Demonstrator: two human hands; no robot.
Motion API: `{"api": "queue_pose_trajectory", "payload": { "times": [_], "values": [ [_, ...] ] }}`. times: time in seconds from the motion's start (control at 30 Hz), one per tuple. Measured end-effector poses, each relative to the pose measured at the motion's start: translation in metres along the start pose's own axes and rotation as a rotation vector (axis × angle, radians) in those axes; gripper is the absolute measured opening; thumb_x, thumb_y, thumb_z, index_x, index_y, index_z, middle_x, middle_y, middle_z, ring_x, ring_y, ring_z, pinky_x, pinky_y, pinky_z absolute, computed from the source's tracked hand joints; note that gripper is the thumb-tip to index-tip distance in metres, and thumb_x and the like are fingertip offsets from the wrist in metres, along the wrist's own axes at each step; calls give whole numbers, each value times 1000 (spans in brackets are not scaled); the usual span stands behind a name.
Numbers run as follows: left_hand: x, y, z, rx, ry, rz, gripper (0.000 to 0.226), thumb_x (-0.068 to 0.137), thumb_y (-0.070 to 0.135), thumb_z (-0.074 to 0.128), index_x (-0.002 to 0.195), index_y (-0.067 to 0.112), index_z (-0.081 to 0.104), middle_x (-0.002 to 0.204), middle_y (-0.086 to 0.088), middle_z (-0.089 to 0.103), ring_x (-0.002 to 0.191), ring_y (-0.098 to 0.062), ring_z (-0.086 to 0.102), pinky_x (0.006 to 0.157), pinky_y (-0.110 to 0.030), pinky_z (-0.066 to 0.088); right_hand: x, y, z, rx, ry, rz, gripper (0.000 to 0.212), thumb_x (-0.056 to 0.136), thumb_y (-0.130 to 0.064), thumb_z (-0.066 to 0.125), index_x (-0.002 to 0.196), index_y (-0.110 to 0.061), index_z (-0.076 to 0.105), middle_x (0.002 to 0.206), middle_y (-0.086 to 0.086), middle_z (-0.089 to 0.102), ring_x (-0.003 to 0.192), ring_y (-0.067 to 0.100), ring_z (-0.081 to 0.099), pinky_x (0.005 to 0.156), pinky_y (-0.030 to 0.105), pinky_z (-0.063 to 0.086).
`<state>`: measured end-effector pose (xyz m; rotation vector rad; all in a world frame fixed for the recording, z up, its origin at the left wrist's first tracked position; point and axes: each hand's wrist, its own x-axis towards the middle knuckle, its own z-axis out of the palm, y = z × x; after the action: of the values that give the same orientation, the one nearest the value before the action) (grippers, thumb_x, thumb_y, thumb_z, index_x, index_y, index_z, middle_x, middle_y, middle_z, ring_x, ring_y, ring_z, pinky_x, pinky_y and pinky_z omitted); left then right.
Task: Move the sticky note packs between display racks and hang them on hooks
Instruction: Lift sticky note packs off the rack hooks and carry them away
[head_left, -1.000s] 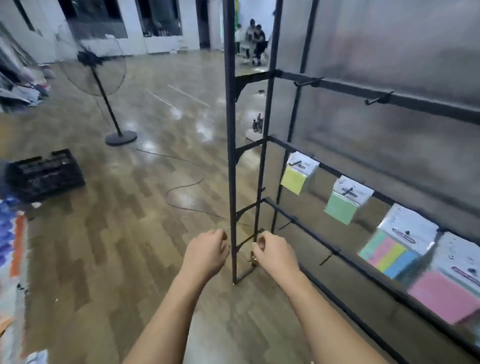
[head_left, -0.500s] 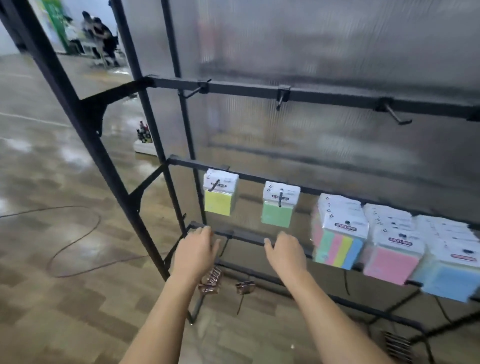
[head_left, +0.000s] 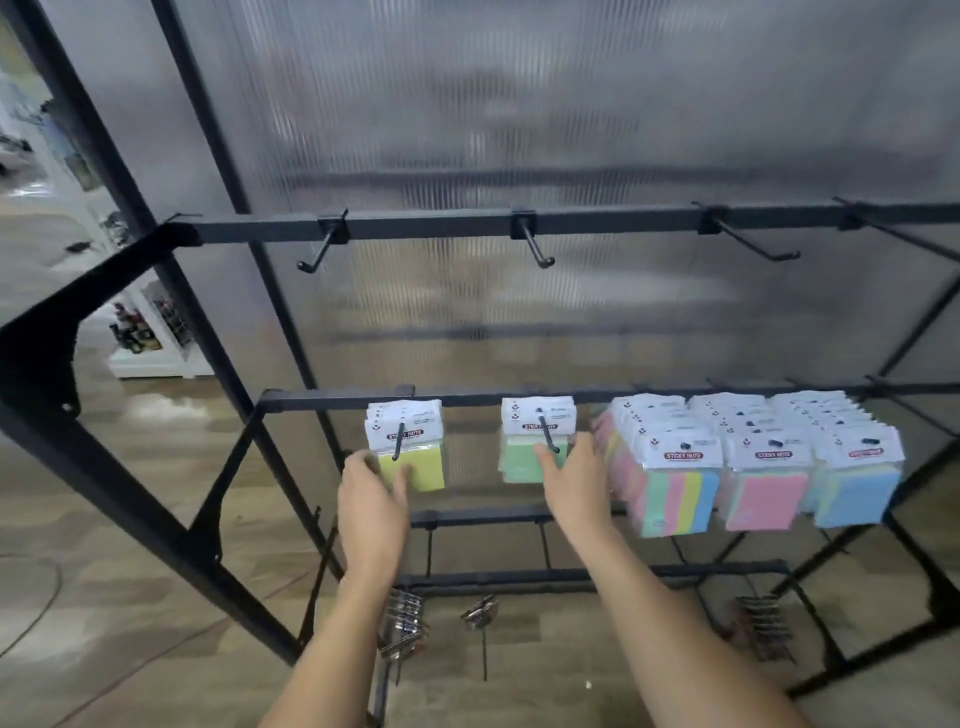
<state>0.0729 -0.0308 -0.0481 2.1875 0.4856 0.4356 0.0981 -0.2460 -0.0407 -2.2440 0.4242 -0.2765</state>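
- Wood-look plank floor (head_left: 130, 597) fills the lower left of the frame, with a ribbed translucent plastic sheet (head_left: 467, 104) across the whole top behind a black metal display rack (head_left: 93, 447).
- Upper black crossbar (head_left: 431, 224) runs across the middle and has bare black peg hooks (head_left: 535, 248) sticking out toward the camera, nothing on them.
- Next bar down, centre-right, carries the goods: a yellow sticky note pack (head_left: 413, 454) with a white header card, then a green sticky note pack (head_left: 524, 447), then thick bunches of striped multicolour packs (head_left: 670, 483), pink packs (head_left: 763, 488) and blue packs (head_left: 857, 488) running off to the right.
- Left hand (head_left: 371, 506) is at the yellow pack's lower left corner, fingers loosely spread, thumb lying over the front of the pad. Looks like touching, not a real grip, though it's pretty blurry.
- Right hand (head_left: 571, 480) is up against the green pack's lower right, fingers out fairly straight over its front and edge. Can't tell if anything is actually pinched.
- Bottom centre, some shiny metal clips (head_left: 402, 623) hang off the lowest rail, with more (head_left: 763, 623) at lower right.
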Motion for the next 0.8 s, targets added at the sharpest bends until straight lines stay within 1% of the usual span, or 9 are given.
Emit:
{"api": "queue_pose_trajectory", "payload": {
  "times": [0.07,0.2,0.3,0.37,0.43,0.5,0.57,0.73,0.8],
  "values": [
    [2,-2,-1,-50,-6,-18,31,92,29,66,112,9,53,95,-2,60,90,-24,58,76,-32,42,-4,1,4,35,34,22,31,95,-31,64,107,-4,53,97,3,56,86,21,50,70,31,35],
    [-3,0,-9,-113,-31,-2,23,92,26,67,104,17,49,89,4,57,82,-12,51,70,-19,29,-13,3,9,124,87,41,27,94,-31,67,101,-8,54,95,3,62,86,22,59,68,32,42],
    [-4,-8,-10,-137,-83,32,20,92,27,66,89,14,51,81,2,58,76,-16,52,63,-24,30,-22,3,10,175,113,66,29,93,-30,69,97,-7,52,86,1,58,82,22,55,62,28,36],
    [-2,-15,-10,-139,-122,83,26,92,28,65,79,11,50,77,-4,55,71,-21,50,58,-28,31,-28,3,10,234,102,87,29,93,-29,68,96,-6,50,83,-1,54,81,22,53,57,23,33],
    [-1,-19,-13,-174,-153,96,23,92,28,65,83,11,52,82,-5,55,74,-18,52,60,-28,34,-35,4,11,270,93,109,30,93,-29,67,99,-6,50,87,1,57,83,21,56,56,20,35],
    [-5,-20,-17,-227,-189,90,21,93,26,65,98,10,54,92,-2,59,82,-14,57,69,-27,41,-41,6,12,320,97,112,30,93,-32,67,102,-9,51,94,3,63,87,20,62,58,21,40],
    [-12,-21,-22,-297,-227,64,23,93,24,65,106,10,52,94,2,62,86,-15,61,72,-25,45,-50,4,10,355,103,107,27,93,-33,68,102,-11,55,96,2,67,88,18,65,59,22,43],
    [-31,-26,-35,-434,-238,47,24,90,20,70,107,15,56,91,5,66,81,-10,63,74,-23,52,-77,11,4,400,131,80,27,93,-37,67,86,-12,59,83,-1,69,78,17,66,60,26,43],
    [-40,-26,-42,-511,-208,45,23,87,19,73,105,18,58,90,3,66,79,-12,61,74,-18,50,-88,11,-2,435,156,51,36,93,-40,65,76,-12,51,70,0,58,65,20,54,58,30,38]
  ]
}}
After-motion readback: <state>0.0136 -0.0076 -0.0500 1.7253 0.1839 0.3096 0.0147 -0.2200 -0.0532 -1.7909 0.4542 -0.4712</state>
